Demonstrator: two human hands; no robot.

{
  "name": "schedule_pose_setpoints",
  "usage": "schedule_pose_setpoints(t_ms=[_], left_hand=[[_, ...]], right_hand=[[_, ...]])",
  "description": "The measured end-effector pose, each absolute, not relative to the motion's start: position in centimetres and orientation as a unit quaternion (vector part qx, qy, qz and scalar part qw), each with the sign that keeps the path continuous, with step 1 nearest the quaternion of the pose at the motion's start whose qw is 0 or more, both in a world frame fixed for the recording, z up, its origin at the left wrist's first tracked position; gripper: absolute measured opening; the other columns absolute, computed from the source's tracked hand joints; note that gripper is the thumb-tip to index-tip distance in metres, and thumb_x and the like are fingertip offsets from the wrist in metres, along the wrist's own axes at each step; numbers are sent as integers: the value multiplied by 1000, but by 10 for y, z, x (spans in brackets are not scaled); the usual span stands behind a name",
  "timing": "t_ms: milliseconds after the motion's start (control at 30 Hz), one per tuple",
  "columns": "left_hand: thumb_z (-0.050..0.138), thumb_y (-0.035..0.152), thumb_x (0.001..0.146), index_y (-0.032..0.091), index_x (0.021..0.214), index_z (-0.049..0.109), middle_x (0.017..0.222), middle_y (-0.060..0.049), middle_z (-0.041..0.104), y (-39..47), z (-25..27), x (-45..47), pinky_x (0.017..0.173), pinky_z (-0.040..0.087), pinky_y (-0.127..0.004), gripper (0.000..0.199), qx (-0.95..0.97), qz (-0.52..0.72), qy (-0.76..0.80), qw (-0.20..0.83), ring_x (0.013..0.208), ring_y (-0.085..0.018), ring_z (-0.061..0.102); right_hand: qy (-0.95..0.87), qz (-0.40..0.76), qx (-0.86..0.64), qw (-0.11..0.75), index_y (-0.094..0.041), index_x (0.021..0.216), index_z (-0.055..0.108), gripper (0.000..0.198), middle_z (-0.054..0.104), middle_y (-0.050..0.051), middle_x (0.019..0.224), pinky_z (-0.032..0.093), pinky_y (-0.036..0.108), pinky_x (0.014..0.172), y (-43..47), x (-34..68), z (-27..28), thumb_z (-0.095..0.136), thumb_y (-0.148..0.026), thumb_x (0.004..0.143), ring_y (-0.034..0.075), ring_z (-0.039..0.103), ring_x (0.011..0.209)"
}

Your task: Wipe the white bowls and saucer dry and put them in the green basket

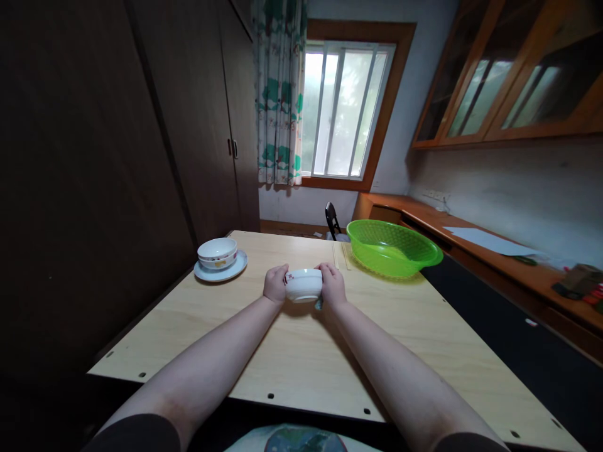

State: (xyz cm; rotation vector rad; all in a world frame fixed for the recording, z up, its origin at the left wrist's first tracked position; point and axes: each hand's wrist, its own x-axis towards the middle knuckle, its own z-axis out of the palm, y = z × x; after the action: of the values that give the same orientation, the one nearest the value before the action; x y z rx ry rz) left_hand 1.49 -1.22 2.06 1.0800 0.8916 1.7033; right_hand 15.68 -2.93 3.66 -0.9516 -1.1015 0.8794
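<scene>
A white bowl [304, 285] with small red markings is held between my two hands over the middle of the wooden table. My left hand [275, 282] grips its left side, fingers closed round the rim. On the opposite side my right hand [332, 284] is closed on the bowl too. A bit of greenish cloth-like material [319, 304] shows below the right fingers; most of it is hidden. The bowl looks slightly raised and tilted, its inside out of sight.
Stacked white bowls [217, 253] stand on a plate [221, 274] at the table's left edge. A green plastic basket [393, 248] sits at the back right, with chopsticks [346, 257] beside it. The wooden table [264, 358] has holes along its near edge. Behind is a chair [332, 218].
</scene>
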Motion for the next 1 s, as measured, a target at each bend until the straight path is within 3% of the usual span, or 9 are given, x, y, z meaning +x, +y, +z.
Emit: schedule_pose_setpoints(t_ms=[1000], left_hand=[[59, 38, 67, 20, 44, 35, 42, 6, 32, -12, 21, 15, 45, 25, -25, 38, 417, 704, 364, 445, 43, -8, 29]], right_hand=[[-470, 403, -408, 671, -19, 65, 56, 24, 53, -2, 60, 35, 25, 53, -27, 155, 32, 54, -42, 71, 13, 46, 59]])
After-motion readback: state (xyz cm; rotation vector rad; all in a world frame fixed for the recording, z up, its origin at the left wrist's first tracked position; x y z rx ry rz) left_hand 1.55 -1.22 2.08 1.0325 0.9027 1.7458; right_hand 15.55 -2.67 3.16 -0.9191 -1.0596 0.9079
